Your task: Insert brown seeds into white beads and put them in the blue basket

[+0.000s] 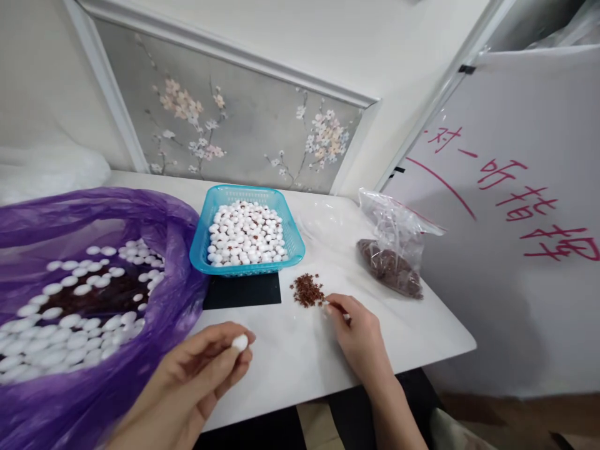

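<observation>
My left hand pinches a small white ball between thumb and fingers, above the front of the white table. My right hand is closed, its fingertips at the right edge of a pile of small brown star-shaped pieces. A bit of white shows at those fingertips and another within the curled fingers; what they grip is too small to make out. Behind the pile, a blue plastic basket holds many white balls with brown spots among them.
At left, a purple plastic bag gapes open, full of white balls. A black flat piece lies before the basket. A clear zip bag of brown pieces sits at right, near a whiteboard with red writing. The table's front edge is close.
</observation>
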